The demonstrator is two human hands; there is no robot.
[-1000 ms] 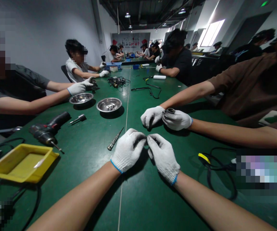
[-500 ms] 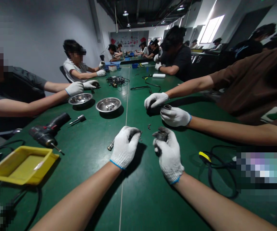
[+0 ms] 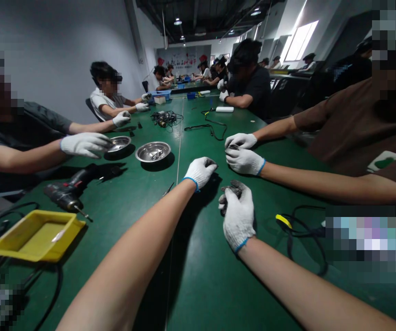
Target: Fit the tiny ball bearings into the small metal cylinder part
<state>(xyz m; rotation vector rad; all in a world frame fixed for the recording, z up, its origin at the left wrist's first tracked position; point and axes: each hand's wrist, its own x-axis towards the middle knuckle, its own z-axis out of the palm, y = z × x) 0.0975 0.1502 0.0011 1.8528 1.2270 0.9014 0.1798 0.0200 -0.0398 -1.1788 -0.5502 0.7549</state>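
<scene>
My left hand (image 3: 200, 174), in a white knit glove with blue cuff, reaches forward over the green table (image 3: 198, 257). Its thumb and fingers are pinched together; whatever sits between the tips is too small to make out. My right hand (image 3: 239, 214), gloved alike and nearer to me, is wrapped round a dark, roughly cylindrical metal part (image 3: 233, 189). Blackened glove fingers hide much of that part. Beside my left forearm a thin metal piece (image 3: 167, 189) lies partly covered.
Two steel bowls stand ahead left, the nearer bowl (image 3: 138, 157) holding small metal parts. A power drill (image 3: 62, 193) and a yellow tray (image 3: 77, 228) lie left, a black cable (image 3: 289, 243) right. Close by, a co-worker's gloved hands (image 3: 244, 161) hold a ring-like part.
My left hand has moved forward and slightly right, its forearm now covering more table. My right hand still grips the metal part. The left co-worker's hand has come down beside the farther bowl.
</scene>
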